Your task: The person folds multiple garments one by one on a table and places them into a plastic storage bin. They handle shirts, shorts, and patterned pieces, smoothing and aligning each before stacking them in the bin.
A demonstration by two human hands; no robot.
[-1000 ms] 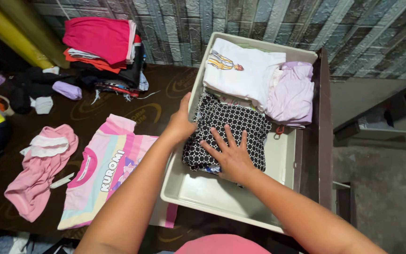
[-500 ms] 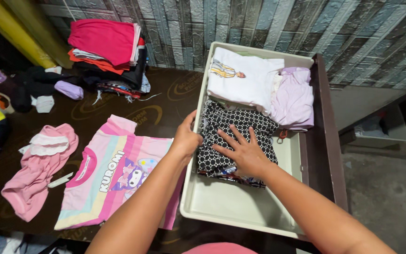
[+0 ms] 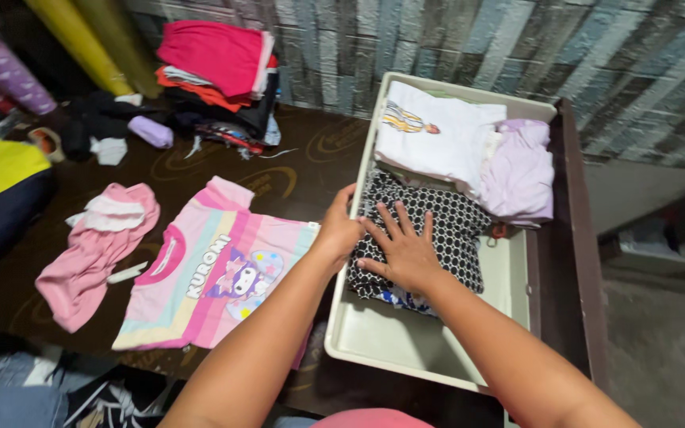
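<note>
- We see the black-and-white patterned garment [image 3: 430, 230] folded in the middle of the cream plastic bin [image 3: 406, 349], just below a white printed shirt [image 3: 438, 139] and a lilac garment [image 3: 521, 170].
- Our right hand [image 3: 402, 250] lies flat on the patterned garment, fingers spread, gripping nothing.
- Our left hand [image 3: 338, 226] curls over the bin's left wall, touching the garment's left edge; we cannot tell how firmly it grips.
- The hands sit side by side, nearly touching.
- A pink striped shirt [image 3: 216, 273] lies on the dark table [image 3: 295, 170], just left of the bin.
- Pink crumpled clothing [image 3: 89, 254] lies farther left; a folded stack [image 3: 216, 75] stands by the wall.
</note>
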